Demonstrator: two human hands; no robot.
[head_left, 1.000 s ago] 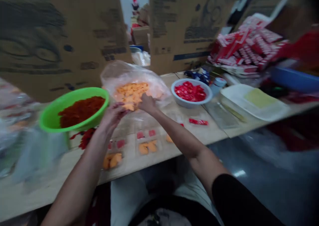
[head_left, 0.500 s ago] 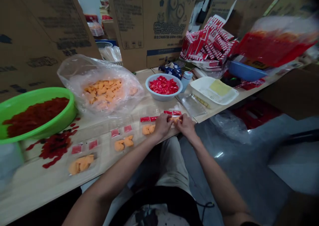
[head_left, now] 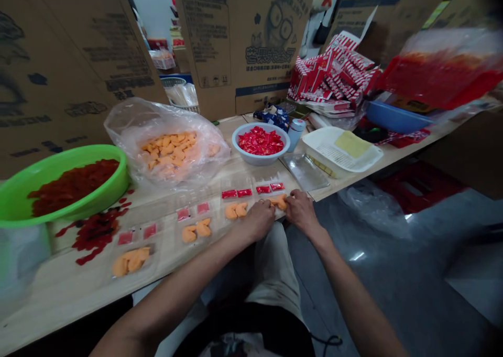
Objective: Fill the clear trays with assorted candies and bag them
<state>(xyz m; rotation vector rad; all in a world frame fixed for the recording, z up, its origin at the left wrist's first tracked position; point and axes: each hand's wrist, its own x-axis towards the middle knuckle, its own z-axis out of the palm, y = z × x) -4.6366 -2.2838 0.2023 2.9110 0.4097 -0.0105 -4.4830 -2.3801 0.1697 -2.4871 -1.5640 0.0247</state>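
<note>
Flanking orange folded wafer pieces (head_left: pixel 280 202) in a clear plastic tray (head_left: pixel 268 180) — on the near side of the round pale-blue bowl (head_left: pixel 259 160) of shiny red packets (head_left: pixel 260 141) — the bare left hand (head_left: pixel 261 219) and bare right hand (head_left: pixel 302 211) touch them from either side; whether the fingers are clamped, I cannot tell. Left of that bowl sits a crumpled clear plastic bag (head_left: pixel 131 123) with more orange pieces (head_left: pixel 173 147).
</note>
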